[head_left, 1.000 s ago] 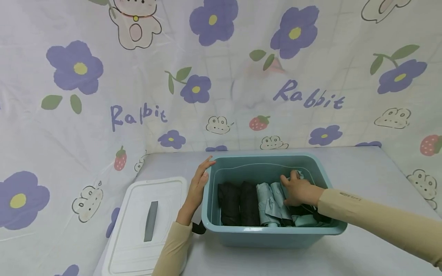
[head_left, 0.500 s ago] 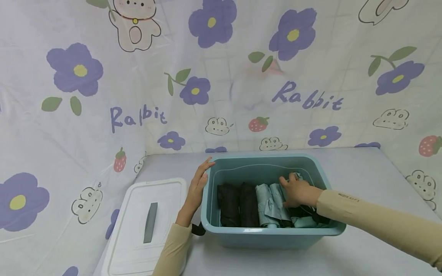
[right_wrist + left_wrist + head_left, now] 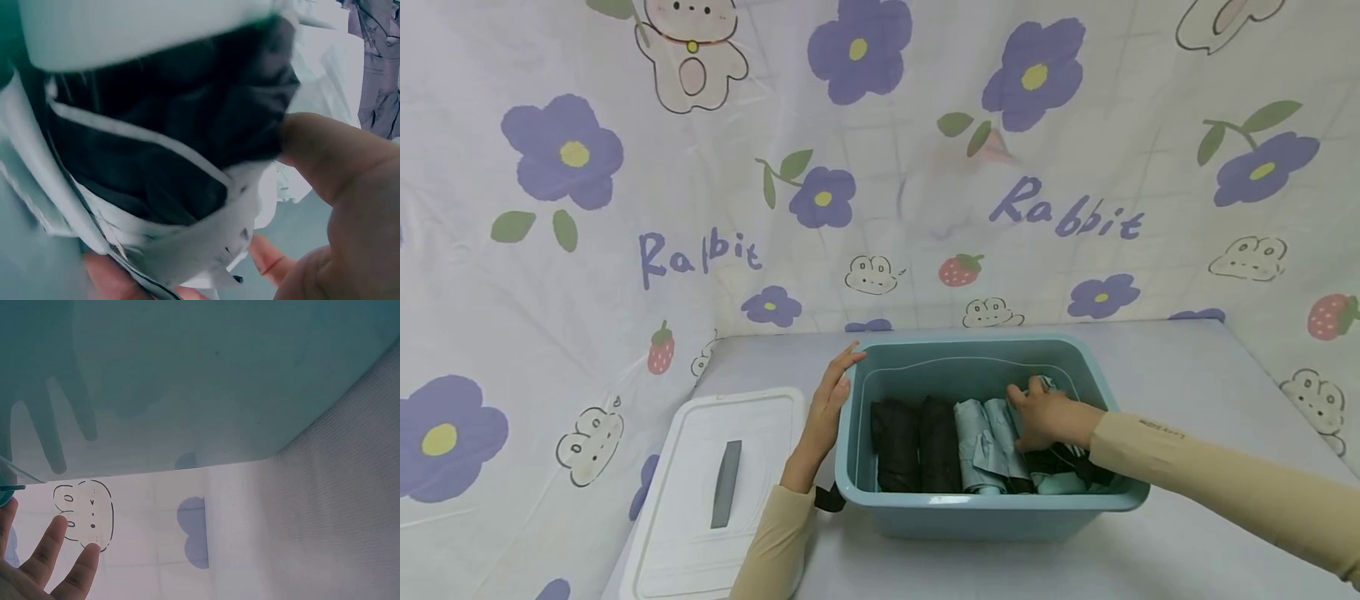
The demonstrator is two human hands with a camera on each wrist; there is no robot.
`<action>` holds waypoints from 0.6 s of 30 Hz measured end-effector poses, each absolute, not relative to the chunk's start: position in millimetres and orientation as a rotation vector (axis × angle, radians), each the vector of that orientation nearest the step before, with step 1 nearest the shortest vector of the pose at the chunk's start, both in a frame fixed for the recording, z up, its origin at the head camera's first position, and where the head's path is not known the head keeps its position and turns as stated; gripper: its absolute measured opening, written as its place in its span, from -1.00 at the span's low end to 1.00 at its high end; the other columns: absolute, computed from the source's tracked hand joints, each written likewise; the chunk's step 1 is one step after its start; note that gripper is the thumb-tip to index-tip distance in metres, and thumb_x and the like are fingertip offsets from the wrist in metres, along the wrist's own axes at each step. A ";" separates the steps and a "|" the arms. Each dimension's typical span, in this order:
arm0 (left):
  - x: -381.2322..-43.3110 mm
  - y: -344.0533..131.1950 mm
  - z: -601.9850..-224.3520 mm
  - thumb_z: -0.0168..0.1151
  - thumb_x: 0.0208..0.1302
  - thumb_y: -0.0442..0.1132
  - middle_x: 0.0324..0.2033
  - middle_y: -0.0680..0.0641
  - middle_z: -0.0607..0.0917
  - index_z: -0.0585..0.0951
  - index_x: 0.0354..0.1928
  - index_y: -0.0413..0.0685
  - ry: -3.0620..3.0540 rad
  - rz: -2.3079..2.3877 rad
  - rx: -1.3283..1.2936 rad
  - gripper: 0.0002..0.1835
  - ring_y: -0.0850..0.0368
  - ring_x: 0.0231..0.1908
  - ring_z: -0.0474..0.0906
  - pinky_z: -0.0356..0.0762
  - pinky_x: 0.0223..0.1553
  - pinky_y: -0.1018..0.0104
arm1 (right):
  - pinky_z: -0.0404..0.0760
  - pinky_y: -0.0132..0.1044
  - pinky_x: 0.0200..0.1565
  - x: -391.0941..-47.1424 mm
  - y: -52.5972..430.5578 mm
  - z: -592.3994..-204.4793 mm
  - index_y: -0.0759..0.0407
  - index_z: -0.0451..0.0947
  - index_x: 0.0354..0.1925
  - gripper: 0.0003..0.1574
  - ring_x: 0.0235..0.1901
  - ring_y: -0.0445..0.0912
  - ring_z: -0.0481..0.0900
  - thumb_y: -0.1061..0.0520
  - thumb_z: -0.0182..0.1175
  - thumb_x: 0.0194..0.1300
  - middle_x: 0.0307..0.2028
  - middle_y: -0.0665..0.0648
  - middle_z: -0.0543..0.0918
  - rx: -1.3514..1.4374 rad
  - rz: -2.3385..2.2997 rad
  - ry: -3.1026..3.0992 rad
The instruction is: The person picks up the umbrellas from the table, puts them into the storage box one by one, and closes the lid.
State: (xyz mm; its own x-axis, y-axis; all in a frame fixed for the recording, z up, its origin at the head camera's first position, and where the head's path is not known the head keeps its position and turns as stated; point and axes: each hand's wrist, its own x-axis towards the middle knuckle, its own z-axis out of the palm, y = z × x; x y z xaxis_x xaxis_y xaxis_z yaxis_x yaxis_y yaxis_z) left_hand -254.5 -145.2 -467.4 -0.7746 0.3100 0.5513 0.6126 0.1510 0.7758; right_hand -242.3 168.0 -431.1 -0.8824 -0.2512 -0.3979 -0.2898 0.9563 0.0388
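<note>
A teal plastic storage box [image 3: 992, 502] stands on the table with several folded umbrellas side by side inside. On its left lie two black umbrellas [image 3: 897, 450], then light blue umbrellas [image 3: 976, 442] in the middle. My left hand [image 3: 824, 408] rests against the box's left rim, its fingers extended; the left wrist view shows spread fingers [image 3: 78, 569] beside the box wall. Inside the box, at the right, my right hand [image 3: 1051, 418] grips a light-coloured folded umbrella with black inner fabric [image 3: 169, 137]. Thumb and fingers are on either side of it; the hand hides most of it in the head view.
A white lid [image 3: 681, 500] with a grey handle [image 3: 727, 483] lies on the table left of the box. A patterned curtain [image 3: 910, 200] hangs behind the table. A black strap [image 3: 830, 498] is at my left wrist, near the box's front left corner.
Both hands and the box keep nearly the same places. The whole head view shifts very slightly.
</note>
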 end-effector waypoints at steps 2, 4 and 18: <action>-254.9 -145.2 -467.2 -0.32 0.39 -0.40 0.34 -0.34 0.14 0.28 0.26 -0.34 -2.165 -1.662 -0.895 -0.56 -0.23 0.37 0.01 -0.03 0.25 -0.28 | 0.50 0.03 -0.30 -244.7 168.8 -431.8 0.28 0.15 0.05 -0.11 -0.31 0.15 0.42 -0.18 0.36 0.00 -0.06 0.51 0.27 -0.402 0.167 2.708; -254.9 -145.2 -466.7 -0.31 0.39 -0.40 0.34 -0.34 0.14 0.28 0.26 -0.34 -2.161 -1.668 -0.892 -0.57 -0.23 0.36 0.01 -0.03 0.25 -0.29 | 0.49 0.03 -0.28 -247.8 170.3 -433.2 0.25 0.16 0.04 -0.08 -0.28 0.16 0.42 -0.24 0.36 -0.04 -0.07 0.48 0.30 -0.425 0.210 2.699; -253.7 -145.2 -468.8 -0.31 0.39 -0.42 0.35 -0.32 0.14 0.27 0.26 -0.34 -2.170 -1.666 -0.885 -0.56 -0.21 0.37 0.00 -0.03 0.26 -0.28 | 0.43 -0.11 -0.42 -233.2 172.0 -406.2 0.19 0.25 -0.08 -0.38 -0.50 0.08 0.40 -0.04 0.34 0.04 -0.16 0.40 0.32 -0.438 0.013 2.652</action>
